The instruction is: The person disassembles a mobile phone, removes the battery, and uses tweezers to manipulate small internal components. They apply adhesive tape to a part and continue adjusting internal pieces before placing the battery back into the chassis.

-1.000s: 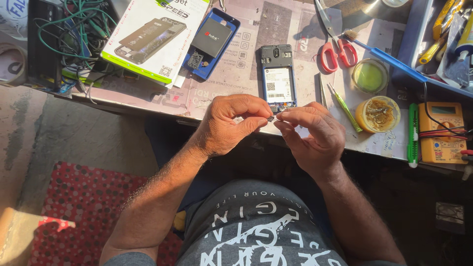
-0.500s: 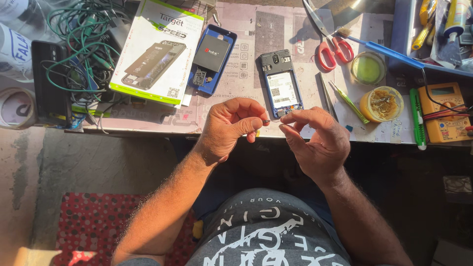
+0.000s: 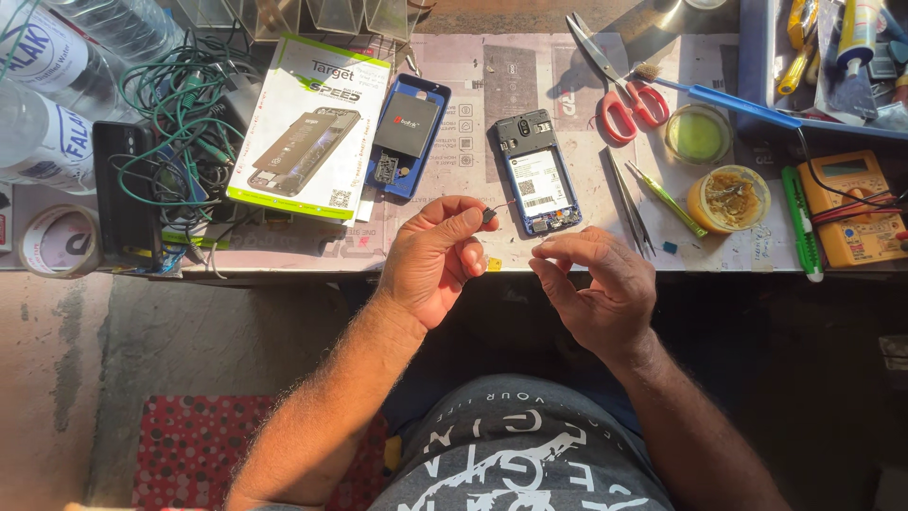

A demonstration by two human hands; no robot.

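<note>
— Left hand [image 3: 430, 260] pinching a tiny dark part [image 3: 489, 217] at its fingertips, just over the worktop's [image 3: 473, 85] near edge!

— And the right hand [image 3: 596, 289]?

— Fingers loosely curled, holding nothing visible, close beside it. The opened phone [image 3: 537, 172] lies just beyond, back cover off.

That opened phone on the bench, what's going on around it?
A person sits at a workbench. Their left hand pinches a tiny dark part with a thin wire just in front of the opened phone, which lies back-up with its cover off. The right hand hovers beside it, fingertips together. Tweezers and red-handled scissors lie nearby.
</note>
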